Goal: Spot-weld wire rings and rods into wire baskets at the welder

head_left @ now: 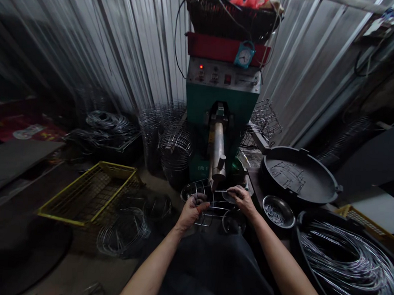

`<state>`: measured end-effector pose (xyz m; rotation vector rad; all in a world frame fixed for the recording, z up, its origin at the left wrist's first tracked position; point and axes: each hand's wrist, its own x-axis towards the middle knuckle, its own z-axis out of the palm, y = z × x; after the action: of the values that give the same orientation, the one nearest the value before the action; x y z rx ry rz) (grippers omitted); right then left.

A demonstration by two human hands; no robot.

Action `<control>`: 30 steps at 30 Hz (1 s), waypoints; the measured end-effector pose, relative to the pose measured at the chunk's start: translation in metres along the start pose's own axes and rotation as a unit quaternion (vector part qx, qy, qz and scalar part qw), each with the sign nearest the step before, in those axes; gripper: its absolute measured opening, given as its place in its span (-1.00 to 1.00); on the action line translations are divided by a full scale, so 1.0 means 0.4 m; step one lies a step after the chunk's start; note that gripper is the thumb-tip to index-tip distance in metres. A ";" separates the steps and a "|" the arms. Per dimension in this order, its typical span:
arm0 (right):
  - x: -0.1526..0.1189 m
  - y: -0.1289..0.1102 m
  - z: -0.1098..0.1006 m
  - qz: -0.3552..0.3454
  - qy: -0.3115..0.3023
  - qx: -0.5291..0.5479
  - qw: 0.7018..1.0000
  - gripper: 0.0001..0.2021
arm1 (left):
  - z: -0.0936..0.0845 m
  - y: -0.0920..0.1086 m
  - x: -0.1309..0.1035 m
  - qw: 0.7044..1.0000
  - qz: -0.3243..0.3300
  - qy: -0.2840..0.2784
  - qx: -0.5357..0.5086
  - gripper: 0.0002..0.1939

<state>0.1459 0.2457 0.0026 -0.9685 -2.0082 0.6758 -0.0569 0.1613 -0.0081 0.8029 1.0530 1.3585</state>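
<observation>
My left hand (pixel 190 213) is closed on a small wire frame (pixel 204 224), a thin metal piece with curved and straight wires, just below the tip of a spot welder's arm (pixel 219 144). My right hand (pixel 243 200) pinches a short metal wire (pixel 221 191), whose far end points left toward the frame under the welder's tip. Whether the wire touches the frame I cannot tell. The green welder body (pixel 203 94) stands straight ahead with a red light lit on its panel. Small bowls sit beneath my hands, one of them a dark bowl (pixel 234 222).
At right are a large round black pan (pixel 318 181) with small wire pieces, a metal bowl (pixel 284 221) of short wires and a tub of wire rings (pixel 360 260). At left lie a yellow wire basket (pixel 89 221), wire rings (pixel 121 236) and stacked wire frames (pixel 175 146).
</observation>
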 end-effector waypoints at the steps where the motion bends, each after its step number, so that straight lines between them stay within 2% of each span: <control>1: -0.001 -0.003 0.000 -0.003 0.001 -0.001 1.000 -0.86 | -0.001 0.000 0.001 1.000 0.000 -0.006 0.000 -0.61; 4: -0.004 -0.007 0.005 -0.003 0.009 -0.004 1.000 -0.85 | -0.003 -0.003 0.004 1.000 -0.003 -0.013 -0.003 -0.63; 10: -0.004 -0.006 -0.004 -0.007 0.017 -0.033 0.999 -0.86 | 0.002 0.000 0.001 0.999 -0.028 0.010 -0.033 -0.58; 12: -0.019 -0.031 -0.008 -0.014 0.036 -0.071 0.997 -0.84 | 0.005 0.003 -0.001 0.999 -0.030 0.019 -0.027 -0.58; 14: -0.046 -0.075 0.003 -0.010 0.050 -0.101 0.994 -0.73 | 0.007 0.003 -0.001 0.999 -0.033 0.025 -0.025 -0.59; 16: -0.080 -0.122 0.031 -0.001 0.021 -0.096 0.995 -0.67 | 0.007 0.001 -0.001 0.999 -0.024 0.025 -0.021 -0.60; 19: -0.113 -0.164 0.078 0.010 -0.040 -0.058 0.997 -0.79 | 0.006 -0.001 -0.001 1.000 -0.004 0.027 -0.014 -0.59; 22: -0.109 -0.152 0.080 0.016 -0.019 -0.032 0.999 -0.88 | 0.001 0.007 -0.007 1.000 -0.003 0.015 -0.012 -0.59; 26: -0.080 -0.099 0.023 -0.001 0.055 -0.047 0.997 -0.90 | -0.005 0.022 -0.018 1.000 -0.007 -0.005 -0.023 -0.60; 30: -0.066 -0.065 0.000 -0.016 0.073 -0.065 0.995 -0.91 | -0.003 0.020 -0.018 1.000 -0.006 0.012 -0.024 -0.59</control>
<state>0.1461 0.2092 0.0103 -1.0289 -1.9522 0.4479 -0.0605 0.1547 -0.0002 0.7450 1.0380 1.3815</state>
